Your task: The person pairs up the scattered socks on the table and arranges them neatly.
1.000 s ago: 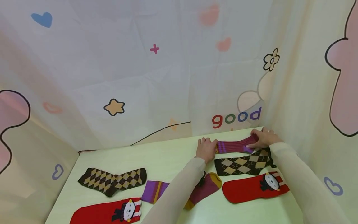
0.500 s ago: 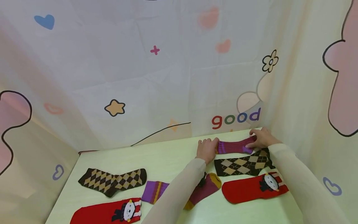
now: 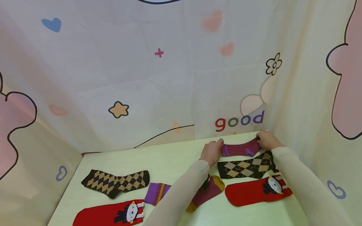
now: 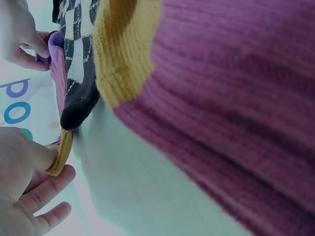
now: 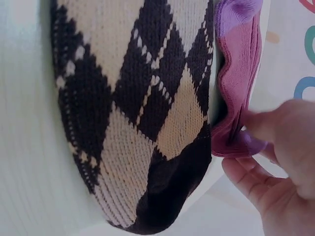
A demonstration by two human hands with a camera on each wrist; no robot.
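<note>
Near the table's far right edge lies a ribbed magenta sock (image 3: 237, 150) with purple stripes and heel. My left hand (image 3: 211, 153) holds its yellow cuff (image 4: 62, 155), pinched between thumb and fingers in the left wrist view. At the other end, my right hand (image 3: 268, 140) pinches the purple toe (image 5: 252, 145), as the right wrist view shows. The sock is stretched lengthwise between both hands, and its middle looks wavy in the right wrist view. Just in front of it is a brown argyle sock (image 3: 244, 168). My left forearm partly covers another magenta sock (image 3: 209, 191) with a mustard heel.
A red sock (image 3: 249, 192) with an animal face lies at the right front. On the left are a second argyle sock (image 3: 116, 182) and a second red sock (image 3: 99, 215). Printed fabric walls (image 3: 158, 94) enclose the pale table (image 3: 121, 158) behind and beside.
My right hand has shifted its grip: the thumb moved from near the heel to the toe end. My left hand stays at the cuff. The head view has tilted slightly.
</note>
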